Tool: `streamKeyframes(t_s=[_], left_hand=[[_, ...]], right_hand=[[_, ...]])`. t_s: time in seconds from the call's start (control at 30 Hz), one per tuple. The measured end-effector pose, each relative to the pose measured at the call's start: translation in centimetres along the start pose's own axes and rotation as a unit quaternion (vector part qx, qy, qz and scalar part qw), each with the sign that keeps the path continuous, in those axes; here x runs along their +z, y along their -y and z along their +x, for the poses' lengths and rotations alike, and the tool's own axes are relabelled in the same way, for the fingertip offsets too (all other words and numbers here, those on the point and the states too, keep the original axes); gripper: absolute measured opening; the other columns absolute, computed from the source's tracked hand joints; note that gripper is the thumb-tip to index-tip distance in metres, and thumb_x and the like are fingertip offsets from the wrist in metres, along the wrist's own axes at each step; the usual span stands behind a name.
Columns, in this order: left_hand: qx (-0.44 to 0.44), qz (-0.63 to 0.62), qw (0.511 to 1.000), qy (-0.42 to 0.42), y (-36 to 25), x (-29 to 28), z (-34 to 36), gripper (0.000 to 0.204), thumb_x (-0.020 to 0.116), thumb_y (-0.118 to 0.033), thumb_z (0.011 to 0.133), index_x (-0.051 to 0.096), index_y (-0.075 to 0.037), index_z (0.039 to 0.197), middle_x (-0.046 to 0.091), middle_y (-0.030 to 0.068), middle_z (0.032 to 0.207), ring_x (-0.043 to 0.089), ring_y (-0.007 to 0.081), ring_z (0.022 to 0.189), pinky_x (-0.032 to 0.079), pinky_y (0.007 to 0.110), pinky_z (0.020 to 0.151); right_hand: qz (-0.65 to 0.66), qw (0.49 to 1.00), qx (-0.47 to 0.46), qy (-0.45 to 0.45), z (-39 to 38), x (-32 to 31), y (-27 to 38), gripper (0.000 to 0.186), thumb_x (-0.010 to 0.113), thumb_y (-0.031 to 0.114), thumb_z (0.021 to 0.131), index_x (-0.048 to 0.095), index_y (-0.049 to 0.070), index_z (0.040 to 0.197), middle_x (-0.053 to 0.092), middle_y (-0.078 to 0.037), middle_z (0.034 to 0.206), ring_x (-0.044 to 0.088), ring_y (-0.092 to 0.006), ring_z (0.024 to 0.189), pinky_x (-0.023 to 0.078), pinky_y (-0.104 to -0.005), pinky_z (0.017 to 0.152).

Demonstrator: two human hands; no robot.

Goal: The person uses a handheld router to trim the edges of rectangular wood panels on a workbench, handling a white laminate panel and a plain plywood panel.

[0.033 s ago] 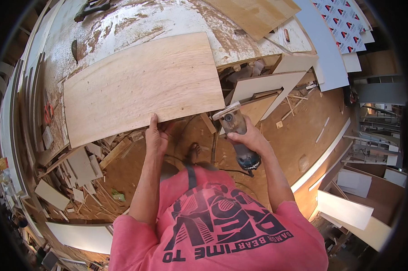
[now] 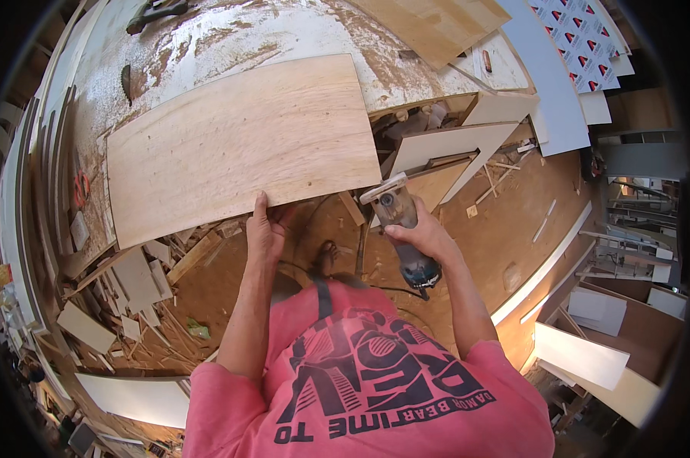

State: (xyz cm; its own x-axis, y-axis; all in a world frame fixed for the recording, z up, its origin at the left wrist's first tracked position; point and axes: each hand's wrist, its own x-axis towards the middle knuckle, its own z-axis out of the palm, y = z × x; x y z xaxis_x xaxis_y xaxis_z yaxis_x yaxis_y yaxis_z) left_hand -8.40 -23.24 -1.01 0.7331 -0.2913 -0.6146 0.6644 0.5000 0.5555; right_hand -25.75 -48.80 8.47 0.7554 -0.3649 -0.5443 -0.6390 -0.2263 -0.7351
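Note:
A pale plywood board [image 2: 238, 145] lies on the worktable, its near edge overhanging the table. My left hand [image 2: 265, 233] is closed on that near edge, thumb on top and fingers curled underneath, where they are partly hidden. Wrapped round the grey body of a corded power tool, which looks like a trim router [image 2: 407, 237], is my right hand [image 2: 429, 235]. The tool's flat pale base faces the board's near right corner, very close to it; whether they touch I cannot tell. Its dark cord end points toward me.
The worktable [image 2: 299, 27] is dusty and white, with a dark tool [image 2: 156, 15] at far left. Wood offcuts [image 2: 135, 282] pile up below left. Cut panels [image 2: 452, 145] lean under the table at right. A cord [image 2: 394, 288] trails near my body over the brown floor [image 2: 475, 252].

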Motion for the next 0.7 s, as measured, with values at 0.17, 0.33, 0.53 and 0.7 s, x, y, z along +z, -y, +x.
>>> streamKeyframes(t_s=[0.17,0.33,0.53,0.7], left_hand=[[-0.020,-0.001,1.000,0.018,-0.1,-0.1,0.2,0.043,0.059,-0.027,0.097,0.048,0.000,0.128,0.058,0.0162,0.123,0.060,0.0310,0.111,0.053,0.048,0.095],[-0.021,0.002,1.000,0.007,0.0,0.2,0.0,0.045,0.058,-0.028,0.097,0.046,0.002,0.129,0.055,0.0179,0.126,0.057,0.0327,0.115,0.052,0.047,0.096],[-0.050,-0.048,0.997,0.020,0.6,0.4,-0.3,0.042,0.056,-0.028,0.098,0.047,0.001,0.127,0.057,0.0164,0.126,0.058,0.0302,0.112,0.051,0.046,0.098],[-0.065,-0.043,0.997,0.009,0.8,0.7,-0.3,0.041,0.054,-0.029,0.099,0.048,0.000,0.128,0.059,0.0152,0.124,0.059,0.0293,0.114,0.051,0.045,0.098]], right_hand=[[0.016,1.000,0.013,-0.006,0.5,0.6,-0.2,0.090,0.079,0.042,0.071,0.037,-0.002,0.137,0.059,-0.020,0.120,0.061,-0.0275,0.108,0.046,-0.0378,0.095],[0.039,0.999,0.020,-0.012,1.0,1.3,-1.0,0.087,0.078,0.045,0.071,0.039,-0.002,0.134,0.060,-0.022,0.118,0.061,-0.0307,0.108,0.046,-0.0391,0.094],[0.012,0.998,0.040,-0.050,1.1,3.1,1.2,0.090,0.078,0.045,0.071,0.037,-0.003,0.135,0.060,-0.023,0.119,0.060,-0.0323,0.111,0.045,-0.0390,0.096],[0.011,0.998,0.053,-0.040,1.2,4.5,2.6,0.093,0.077,0.046,0.072,0.033,-0.003,0.138,0.059,-0.024,0.120,0.059,-0.0329,0.114,0.044,-0.0385,0.098]])
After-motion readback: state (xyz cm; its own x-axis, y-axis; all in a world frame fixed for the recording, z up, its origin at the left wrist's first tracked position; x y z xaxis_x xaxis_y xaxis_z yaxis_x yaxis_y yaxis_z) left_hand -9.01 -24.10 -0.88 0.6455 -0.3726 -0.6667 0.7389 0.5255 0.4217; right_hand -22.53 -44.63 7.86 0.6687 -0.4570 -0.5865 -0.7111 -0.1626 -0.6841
